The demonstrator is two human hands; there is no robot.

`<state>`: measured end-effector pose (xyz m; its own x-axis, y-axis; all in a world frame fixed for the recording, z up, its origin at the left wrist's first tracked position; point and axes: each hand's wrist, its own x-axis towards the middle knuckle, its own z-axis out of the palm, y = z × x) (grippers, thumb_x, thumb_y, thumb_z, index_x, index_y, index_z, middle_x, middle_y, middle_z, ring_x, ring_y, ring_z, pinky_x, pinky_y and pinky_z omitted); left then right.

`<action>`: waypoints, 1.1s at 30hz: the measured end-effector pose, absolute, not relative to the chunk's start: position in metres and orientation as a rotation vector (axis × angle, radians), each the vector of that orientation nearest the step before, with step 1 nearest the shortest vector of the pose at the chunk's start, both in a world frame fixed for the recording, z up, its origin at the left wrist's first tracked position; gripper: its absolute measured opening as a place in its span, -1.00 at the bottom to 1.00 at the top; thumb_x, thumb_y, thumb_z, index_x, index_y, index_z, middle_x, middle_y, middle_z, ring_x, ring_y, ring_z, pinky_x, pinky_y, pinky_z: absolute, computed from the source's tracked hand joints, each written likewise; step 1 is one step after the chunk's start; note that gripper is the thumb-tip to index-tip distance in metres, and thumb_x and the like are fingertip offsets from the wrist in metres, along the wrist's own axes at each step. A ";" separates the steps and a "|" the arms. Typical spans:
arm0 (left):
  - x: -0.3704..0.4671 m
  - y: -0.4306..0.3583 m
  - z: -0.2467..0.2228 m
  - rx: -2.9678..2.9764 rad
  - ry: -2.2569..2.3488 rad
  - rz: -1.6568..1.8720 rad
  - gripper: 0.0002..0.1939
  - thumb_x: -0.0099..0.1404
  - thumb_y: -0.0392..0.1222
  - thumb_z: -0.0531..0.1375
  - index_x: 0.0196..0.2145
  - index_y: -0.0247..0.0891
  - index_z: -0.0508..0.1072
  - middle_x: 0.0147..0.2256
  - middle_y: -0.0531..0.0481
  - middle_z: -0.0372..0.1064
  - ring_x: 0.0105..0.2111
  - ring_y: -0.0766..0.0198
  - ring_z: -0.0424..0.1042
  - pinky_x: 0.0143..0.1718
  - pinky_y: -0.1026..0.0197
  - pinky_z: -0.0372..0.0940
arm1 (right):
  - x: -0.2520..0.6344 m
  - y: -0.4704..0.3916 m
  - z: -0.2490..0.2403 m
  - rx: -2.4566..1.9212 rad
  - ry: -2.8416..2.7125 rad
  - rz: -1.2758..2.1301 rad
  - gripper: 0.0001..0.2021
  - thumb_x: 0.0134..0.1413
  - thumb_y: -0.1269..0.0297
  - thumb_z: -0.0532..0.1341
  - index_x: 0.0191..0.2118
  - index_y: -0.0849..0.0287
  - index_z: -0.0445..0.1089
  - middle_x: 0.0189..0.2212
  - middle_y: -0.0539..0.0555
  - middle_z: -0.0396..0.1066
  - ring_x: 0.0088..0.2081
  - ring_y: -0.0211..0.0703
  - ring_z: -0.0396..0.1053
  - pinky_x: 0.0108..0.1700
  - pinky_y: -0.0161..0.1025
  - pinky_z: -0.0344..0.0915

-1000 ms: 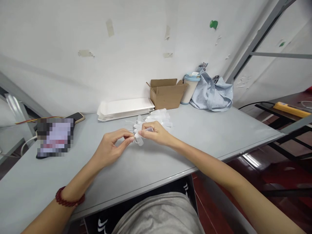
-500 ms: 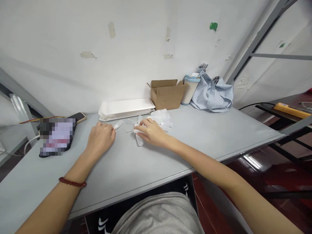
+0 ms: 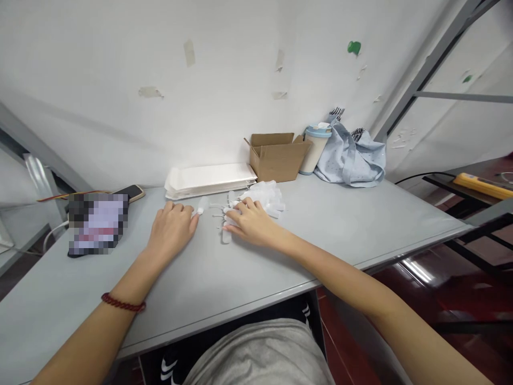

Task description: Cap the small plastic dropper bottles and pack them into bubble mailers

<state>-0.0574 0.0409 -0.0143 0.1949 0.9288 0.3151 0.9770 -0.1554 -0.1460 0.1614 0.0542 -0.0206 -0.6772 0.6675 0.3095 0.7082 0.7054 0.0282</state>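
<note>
The left hand (image 3: 171,229), fingers curled, touches a lone pale tube (image 3: 203,203) with its thumb; the right hand (image 3: 254,222) bends over the tube heap (image 3: 271,195) on the grey desk (image 3: 240,278); neither grip can be told; behind stands a cardboard box (image 3: 278,161)

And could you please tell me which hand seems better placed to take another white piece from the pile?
Probably the right hand: it is at the pile, partly covering it, while the left hand is apart from it, by a lone piece.
</note>
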 end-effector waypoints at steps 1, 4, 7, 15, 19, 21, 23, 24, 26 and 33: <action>-0.056 0.039 -0.013 -2.181 -1.807 -0.269 -0.58 0.31 -0.10 -0.09 -0.20 -0.38 0.49 -0.27 -0.32 0.48 -0.15 -0.17 0.34 -0.22 -0.03 0.21 | 0.161 0.054 -0.020 -1.100 -2.646 -0.180 -0.57 0.28 0.01 -0.01 -0.03 0.24 0.37 -0.16 0.29 0.35 -0.07 0.13 0.13 -0.12 -0.02 0.13; -0.052 0.035 -0.010 -2.276 -1.829 -0.454 -0.60 0.30 -0.06 -0.06 -0.20 -0.32 0.49 -0.31 -0.22 0.49 -0.18 -0.11 0.34 -0.21 -0.01 0.23 | 0.162 0.054 -0.018 -1.125 -2.629 -0.045 -0.55 0.26 -0.03 0.00 -0.06 0.22 0.40 -0.17 0.27 0.35 -0.09 0.09 0.14 -0.11 -0.03 0.13; -0.050 0.033 -0.007 -2.337 -1.847 -0.638 -0.61 0.29 -0.03 -0.04 -0.22 -0.29 0.49 -0.34 -0.18 0.48 -0.18 -0.08 0.34 -0.21 0.01 0.24 | 0.165 0.059 -0.013 -1.131 -2.487 0.106 -0.59 0.26 -0.01 0.02 -0.09 0.22 0.40 -0.17 0.24 0.35 -0.10 0.03 0.17 -0.08 -0.06 0.13; -0.049 0.030 0.007 -2.336 -2.075 -1.061 -0.58 0.21 0.04 0.08 -0.11 -0.27 0.47 -0.30 -0.09 0.47 -0.28 0.12 0.41 -0.23 0.14 0.28 | 0.175 0.065 0.005 -0.840 -2.039 0.553 -0.89 0.21 0.35 0.11 -0.17 0.16 0.33 -0.26 0.04 0.43 -0.29 -0.22 0.31 -0.16 -0.23 0.18; -0.044 0.028 0.014 -2.397 -2.166 -1.256 -0.52 0.15 0.11 0.15 -0.10 -0.26 0.48 -0.28 -0.06 0.49 -0.34 0.18 0.43 -0.25 0.16 0.32 | 0.177 0.062 0.014 -0.798 -1.836 0.927 -0.84 0.16 0.22 0.15 -0.18 0.15 0.33 -0.47 -0.06 0.32 -0.41 -0.28 0.31 -0.31 -0.29 0.18; -0.043 0.028 0.016 -2.413 -2.220 -1.328 -0.53 0.14 0.13 0.17 -0.11 -0.24 0.50 -0.30 -0.05 0.51 -0.39 0.20 0.44 -0.30 0.17 0.34 | 0.178 0.061 0.016 -0.743 -1.770 1.071 -0.83 0.13 0.19 0.18 -0.20 0.15 0.34 -0.53 -0.10 0.26 -0.44 -0.30 0.30 -0.36 -0.31 0.15; -0.043 0.027 0.018 -2.459 -2.252 -1.411 -0.56 0.15 0.13 0.17 -0.16 -0.23 0.53 -0.33 -0.05 0.53 -0.43 0.22 0.43 -0.34 0.18 0.36 | 0.179 0.062 0.018 -0.695 -1.732 1.167 -0.82 0.10 0.18 0.20 -0.22 0.15 0.34 -0.55 -0.11 0.24 -0.46 -0.31 0.29 -0.38 -0.32 0.14; -0.043 0.027 0.019 -2.490 -2.255 -1.451 -0.58 0.16 0.14 0.17 -0.21 -0.22 0.54 -0.35 -0.05 0.54 -0.45 0.23 0.43 -0.35 0.19 0.36 | 0.180 0.062 0.018 -0.679 -1.723 1.200 -0.82 0.09 0.19 0.21 -0.23 0.16 0.35 -0.56 -0.11 0.24 -0.46 -0.31 0.29 -0.37 -0.32 0.14; -0.043 0.026 0.021 -2.547 -2.233 -1.506 -0.62 0.16 0.13 0.17 -0.31 -0.22 0.56 -0.38 -0.04 0.54 -0.46 0.24 0.43 -0.34 0.20 0.37 | 0.180 0.062 0.018 -0.663 -1.709 1.243 -0.83 0.08 0.20 0.22 -0.24 0.16 0.35 -0.56 -0.11 0.25 -0.46 -0.31 0.29 -0.36 -0.31 0.15; -0.038 0.019 0.027 -2.615 -2.137 -1.514 -0.69 0.17 0.06 0.18 -0.49 -0.22 0.51 -0.54 0.03 0.43 -0.49 0.27 0.39 -0.37 0.24 0.33 | 0.179 0.061 0.018 -0.680 -1.637 1.213 -0.82 0.08 0.18 0.23 -0.25 0.15 0.36 -0.61 -0.14 0.22 -0.50 -0.33 0.28 -0.42 -0.34 0.13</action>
<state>-0.0385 0.0187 0.0268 0.0747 0.9708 0.2280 0.5367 -0.2318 0.8113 0.1794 0.0613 0.0180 -0.3905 0.8461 0.3628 -0.1007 0.3524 -0.9304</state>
